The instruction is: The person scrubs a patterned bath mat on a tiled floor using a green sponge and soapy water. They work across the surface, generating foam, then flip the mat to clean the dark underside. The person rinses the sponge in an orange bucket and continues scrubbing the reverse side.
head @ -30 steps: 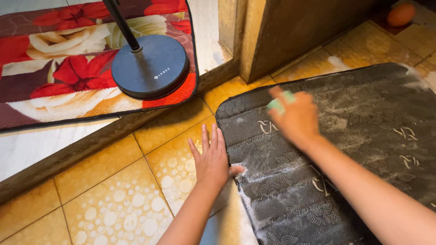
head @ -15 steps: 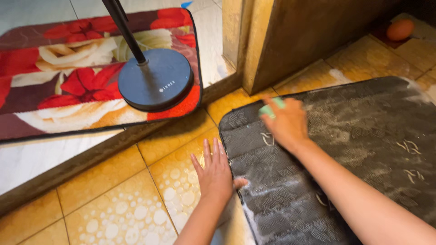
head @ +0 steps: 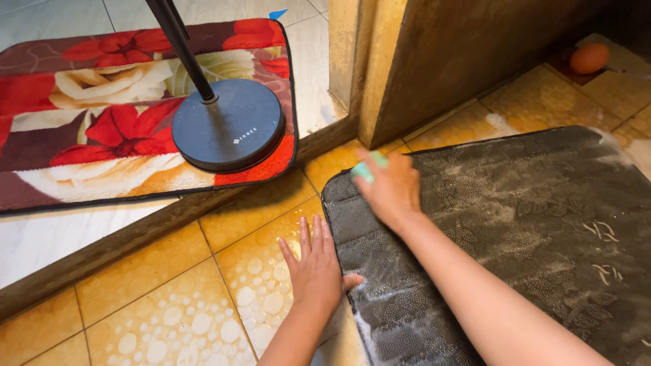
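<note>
My right hand (head: 392, 192) is curled around a small pale-green scrubbing pad (head: 363, 169), its grip closed on it, pressing the pad down at the near-left corner of the dark grey patterned rubber-backed mat (head: 529, 224). That mat lies flat on the yellow bubble-patterned floor tiles (head: 203, 291), streaked with white soapy foam, thickest along its left edge. My left hand (head: 315, 261) is spread flat with the fingers straight and holds nothing; the palm rests on the tile just beside the mat's left edge, and the thumb lies over onto the mat in the foam.

Beyond a dark wooden threshold strip (head: 135, 234) lies a red, cream and maroon flowered rug (head: 88, 129), and on it stands the round dark-blue base of a pole stand (head: 228, 125), well apart from both hands. A brown wooden door frame (head: 434, 61) rises behind the mat, and a small orange ball (head: 588, 58) sits on the floor at the far right.
</note>
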